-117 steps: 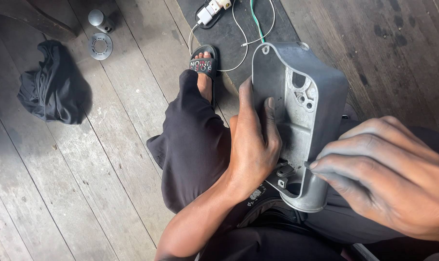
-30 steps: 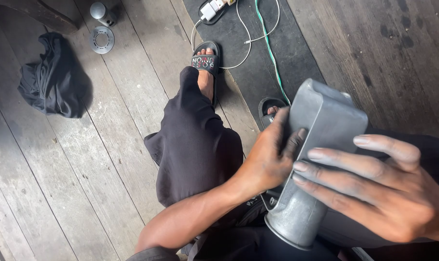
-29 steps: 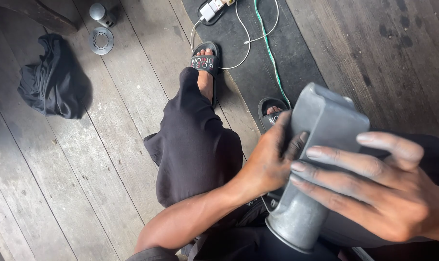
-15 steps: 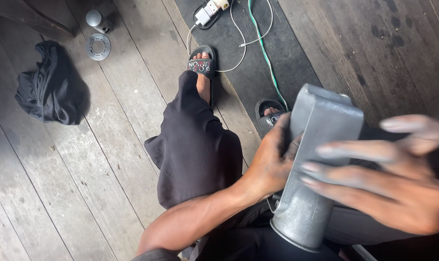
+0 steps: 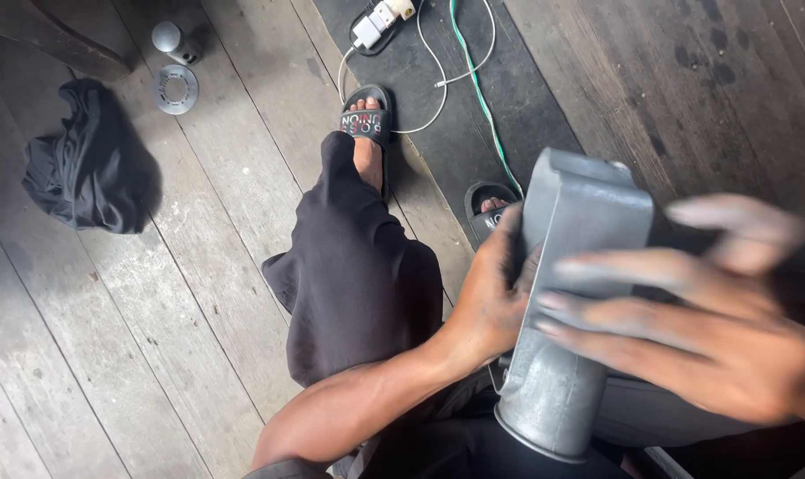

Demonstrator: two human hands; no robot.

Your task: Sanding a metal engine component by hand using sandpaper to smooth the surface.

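Observation:
A grey cast-metal housing (image 5: 571, 293) with a round open end at the bottom stands upright over my lap, its closed back turned toward me. My left hand (image 5: 491, 293) grips its left side, fingers curled around the edge. My right hand (image 5: 695, 328) lies across its front and right side with fingers spread; the hand is blurred by motion. My legs in dark trousers and my feet in black sandals (image 5: 367, 124) stretch out below.
Worn wooden floor planks (image 5: 154, 337) lie all around. A dark crumpled cloth (image 5: 87, 173) is at the left, with a round metal disc (image 5: 175, 89) and a small grey cylinder (image 5: 172, 40) above it. A white power strip (image 5: 380, 19) and white and green cables (image 5: 460, 62) rest on a dark mat.
The housing was turned from its open inner side to its closed back. Over the last second my right hand's fingers have spread and slid across it; the left hand keeps its hold.

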